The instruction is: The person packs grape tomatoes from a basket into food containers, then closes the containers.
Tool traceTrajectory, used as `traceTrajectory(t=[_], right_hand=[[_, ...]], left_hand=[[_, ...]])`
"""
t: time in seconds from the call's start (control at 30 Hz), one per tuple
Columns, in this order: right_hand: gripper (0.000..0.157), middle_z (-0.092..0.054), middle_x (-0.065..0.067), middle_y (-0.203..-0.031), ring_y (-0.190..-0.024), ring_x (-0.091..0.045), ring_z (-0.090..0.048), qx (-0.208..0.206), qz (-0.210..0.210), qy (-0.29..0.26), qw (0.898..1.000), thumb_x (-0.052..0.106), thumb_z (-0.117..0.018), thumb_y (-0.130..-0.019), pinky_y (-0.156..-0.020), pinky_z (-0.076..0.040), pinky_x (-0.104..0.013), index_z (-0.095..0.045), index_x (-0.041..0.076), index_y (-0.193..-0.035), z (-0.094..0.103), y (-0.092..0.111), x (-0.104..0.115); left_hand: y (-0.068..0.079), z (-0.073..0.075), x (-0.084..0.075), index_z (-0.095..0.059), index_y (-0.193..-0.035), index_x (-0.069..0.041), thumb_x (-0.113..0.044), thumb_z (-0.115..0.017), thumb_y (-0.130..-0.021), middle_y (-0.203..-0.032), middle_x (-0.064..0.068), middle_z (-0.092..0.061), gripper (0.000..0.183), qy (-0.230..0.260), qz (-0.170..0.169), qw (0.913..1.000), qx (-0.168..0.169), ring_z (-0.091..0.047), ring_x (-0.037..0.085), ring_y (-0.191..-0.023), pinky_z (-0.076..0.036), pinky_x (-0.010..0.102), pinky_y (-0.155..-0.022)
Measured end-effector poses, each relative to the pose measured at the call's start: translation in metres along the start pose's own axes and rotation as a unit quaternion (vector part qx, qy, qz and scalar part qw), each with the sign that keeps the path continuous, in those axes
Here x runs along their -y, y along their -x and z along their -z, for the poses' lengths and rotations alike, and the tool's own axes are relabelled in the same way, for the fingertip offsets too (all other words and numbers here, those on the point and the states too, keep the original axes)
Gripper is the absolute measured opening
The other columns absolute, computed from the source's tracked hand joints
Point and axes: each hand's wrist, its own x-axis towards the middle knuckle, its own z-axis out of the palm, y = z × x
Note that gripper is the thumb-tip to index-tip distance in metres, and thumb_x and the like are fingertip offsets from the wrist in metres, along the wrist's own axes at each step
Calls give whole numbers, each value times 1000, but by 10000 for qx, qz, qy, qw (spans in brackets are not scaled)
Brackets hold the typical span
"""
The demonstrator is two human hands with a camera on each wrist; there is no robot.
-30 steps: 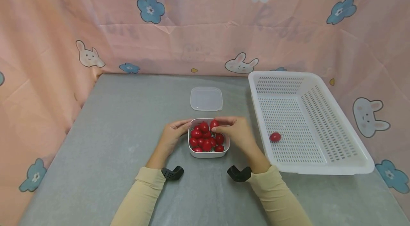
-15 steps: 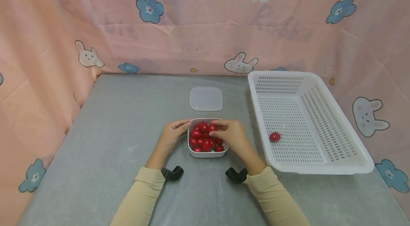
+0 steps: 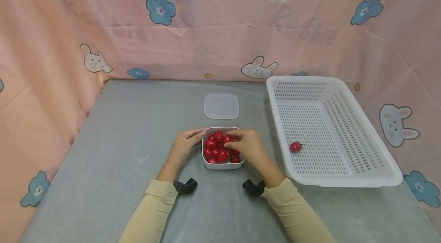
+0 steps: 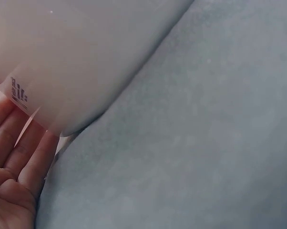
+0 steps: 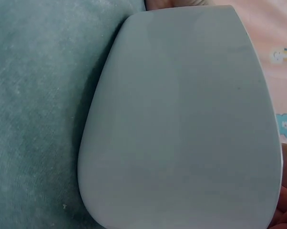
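A white rectangular container (image 3: pixel 224 166), filled with several cherry tomatoes (image 3: pixel 222 155), stands in the middle of the table. My left hand (image 3: pixel 184 146) holds the container by its far left corner; in the left wrist view its fingers (image 4: pixel 36 157) reach behind the wall. Inside the far right part of the container, my right hand (image 3: pixel 251 145) pinches a cherry tomato (image 3: pixel 227 138) between thumb and fingers, partly covering it. From the right wrist, the container wall (image 5: pixel 181 119) hides most of that hand. Just beyond lies a translucent lid (image 3: pixel 221 106).
At the right stands a large white perforated basket (image 3: pixel 344 181) with one cherry tomato (image 3: pixel 296 147) at its near left. A pink printed curtain (image 3: pixel 206 25) hangs behind the grey table (image 3: pixel 138 113).
My right hand has moved slightly left over the container, carrying its cherry tomato in among the others. The left hand has stayed at the container's corner.
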Motion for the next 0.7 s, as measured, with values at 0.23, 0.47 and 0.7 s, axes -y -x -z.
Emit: traceTrajectory(t=[0.23, 0.47, 0.7], right_hand=[[34, -75, -17, -107, -97, -29, -71, -49, -10, -164, 9999, 10, -85, -76, -88, -57, -42, -76, 0, -107, 0, 0, 0], [33, -74, -17, -110, -104, -31, -71, -150, -353, -818, 9959, 8, -82, -80, -91, -57, -42, -75, 0, -111, 2, 3, 1], [36, -74, -14, -115, -116, -29, -66, -80, -633, -1719, 9830, 15, -82, -82, -95, -56, -41, -74, 5, -116, 30, 15, 16]], left_hand=[[-1, 0, 2, -67, -120, 8, -14, -67, -94, -112, 7, -75, 34, 63, -5, 10000, 10, -68, 1, -93, -55, 22, -87], [-1, -1, 2, -67, -119, 8, -13, -67, -93, -111, 8, -75, 33, 63, -1, 10000, -31, -68, 1, -92, -55, 21, -86], [-1, 0, 2, -69, -119, 5, -15, -68, -94, -112, 4, -75, 33, -70, 2, 10000, -9, -67, 0, -96, -54, 21, -87]])
